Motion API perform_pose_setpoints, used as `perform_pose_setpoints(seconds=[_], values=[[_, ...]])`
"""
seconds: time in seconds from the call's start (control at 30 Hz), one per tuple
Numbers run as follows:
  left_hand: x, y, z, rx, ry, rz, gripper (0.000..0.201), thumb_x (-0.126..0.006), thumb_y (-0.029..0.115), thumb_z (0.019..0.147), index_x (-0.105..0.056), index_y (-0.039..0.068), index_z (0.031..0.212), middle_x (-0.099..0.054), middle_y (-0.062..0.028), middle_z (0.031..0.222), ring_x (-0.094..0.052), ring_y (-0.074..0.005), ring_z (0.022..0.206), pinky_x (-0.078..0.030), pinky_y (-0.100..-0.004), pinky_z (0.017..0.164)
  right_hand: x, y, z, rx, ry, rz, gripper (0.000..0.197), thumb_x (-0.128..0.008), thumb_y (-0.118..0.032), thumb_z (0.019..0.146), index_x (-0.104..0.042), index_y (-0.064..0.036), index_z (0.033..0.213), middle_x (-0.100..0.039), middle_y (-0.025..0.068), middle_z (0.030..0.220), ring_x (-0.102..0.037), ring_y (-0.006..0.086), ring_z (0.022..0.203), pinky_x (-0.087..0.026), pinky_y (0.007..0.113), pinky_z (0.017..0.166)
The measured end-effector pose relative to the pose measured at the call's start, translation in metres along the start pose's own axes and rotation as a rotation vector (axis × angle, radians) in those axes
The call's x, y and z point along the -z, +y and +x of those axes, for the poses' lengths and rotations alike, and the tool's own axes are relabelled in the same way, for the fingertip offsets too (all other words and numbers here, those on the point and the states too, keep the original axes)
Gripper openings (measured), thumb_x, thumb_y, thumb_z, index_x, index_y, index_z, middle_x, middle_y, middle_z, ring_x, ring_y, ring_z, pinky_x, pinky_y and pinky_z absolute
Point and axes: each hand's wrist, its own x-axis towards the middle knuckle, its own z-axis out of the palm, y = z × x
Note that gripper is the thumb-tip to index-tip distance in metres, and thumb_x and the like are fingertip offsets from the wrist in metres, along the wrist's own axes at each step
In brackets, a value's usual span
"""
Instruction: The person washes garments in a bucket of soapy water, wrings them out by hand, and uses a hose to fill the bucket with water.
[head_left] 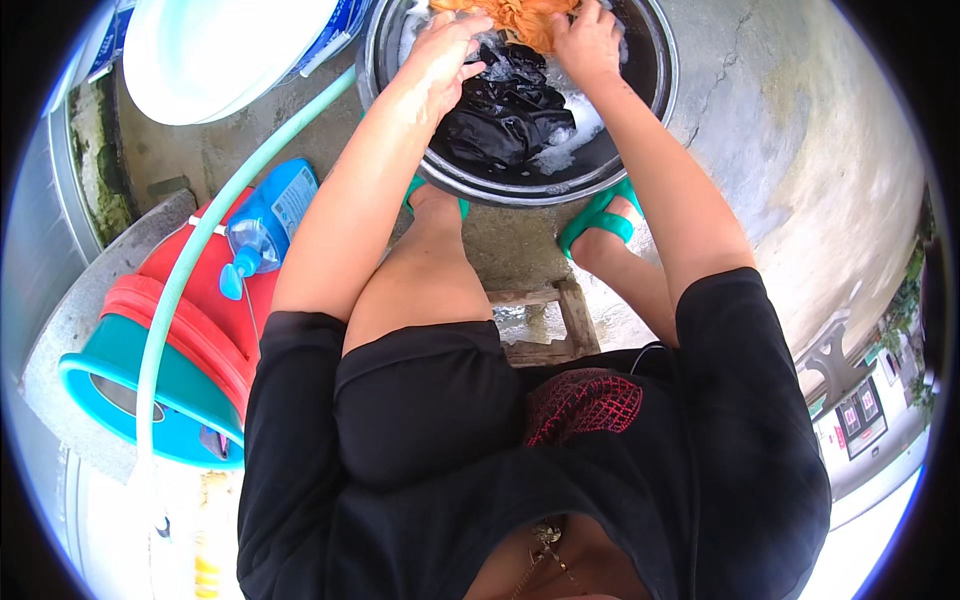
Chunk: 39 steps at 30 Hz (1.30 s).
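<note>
A round dark basin [520, 193] at the top of the view holds soapy water and wet laundry. A bunched orange cloth [515, 18] lies at its far side, and a black cloth [505, 118] lies nearer me among white suds [575, 135]. My left hand [445, 55] is over the basin's left part, fingers apart, its fingertips at the orange cloth's edge. My right hand [588, 42] has its thumb and fingers closed on the right side of the orange cloth. The top of the picture cuts off part of that cloth.
A large white tub [225, 60] stands at the upper left. A pale green hose [170, 320] curves down the left side. Beside it are a blue pump bottle [275, 215], a red basin [180, 310] and a teal basin [85, 375]. A wooden stool [575, 315] shows under me.
</note>
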Motion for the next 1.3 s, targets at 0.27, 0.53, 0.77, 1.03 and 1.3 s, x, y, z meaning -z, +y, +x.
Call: perform_pose_setpoints(seconds=[0.27, 0.53, 0.77, 1.03, 1.3], values=[[0.006, -0.023, 0.017, 0.029, -0.121, -0.239, 0.072, -0.061, 0.014, 0.094, -0.024, 0.002, 0.154, -0.041, -0.0188, 0.147, -0.043, -0.0398, 0.135, -0.054, -0.0519, 0.098, 0.001, 0.029, -0.011, 0.311, -0.18, -0.013, 0.043, -0.055, -0.022, 0.093, -0.053, -0.0124, 0.135, -0.061, 0.0239, 0.121, -0.06, 0.0452, 0.108, -0.049, 0.053, 0.095], [0.012, 0.016, 0.002, 0.302, -0.499, -0.553, 0.03, -0.05, 0.024, 0.103, -0.063, 0.003, 0.12, -0.067, -0.0118, 0.116, -0.066, -0.0256, 0.105, -0.052, -0.038, 0.095, 0.105, -0.112, -0.129, 0.651, -0.145, 0.604, 0.026, -0.064, -0.026, 0.083, -0.064, -0.014, 0.106, -0.059, 0.0132, 0.096, -0.065, 0.0386, 0.09, -0.055, 0.048, 0.077], [-0.003, -0.009, -0.016, 0.097, -0.079, -0.36, 0.025, -0.058, 0.027, 0.101, -0.064, 0.004, 0.107, -0.069, -0.009, 0.097, -0.067, -0.0187, 0.093, -0.055, -0.0336, 0.085, 0.042, -0.09, -0.08, 0.541, -0.04, 0.2, 0.038, -0.052, -0.041, 0.097, -0.068, -0.0089, 0.108, -0.067, 0.0208, 0.092, -0.067, 0.0413, 0.088, -0.055, 0.049, 0.078], [-0.036, 0.028, -0.019, 0.025, -0.1, 0.001, 0.048, -0.057, 0.025, 0.1, -0.047, 0.004, 0.142, -0.059, -0.0107, 0.137, -0.056, -0.0263, 0.126, -0.046, -0.0455, 0.104, -0.009, 0.032, 0.021, 0.187, 0.111, -0.089, 0.039, -0.056, -0.028, 0.095, -0.057, -0.0058, 0.127, -0.06, 0.0247, 0.116, -0.059, 0.043, 0.107, -0.05, 0.052, 0.091], [0.009, -0.014, 0.01, 0.126, -0.117, -0.207, 0.045, -0.052, 0.02, 0.101, -0.045, 0.004, 0.142, -0.049, -0.0147, 0.143, -0.046, -0.0321, 0.134, -0.048, -0.048, 0.104, -0.019, 0.026, 0.0, -0.04, -0.19, -0.14, 0.022, -0.054, -0.022, 0.096, -0.068, -0.0064, 0.104, -0.073, 0.011, 0.098, -0.07, 0.0261, 0.091, -0.053, 0.034, 0.088]])
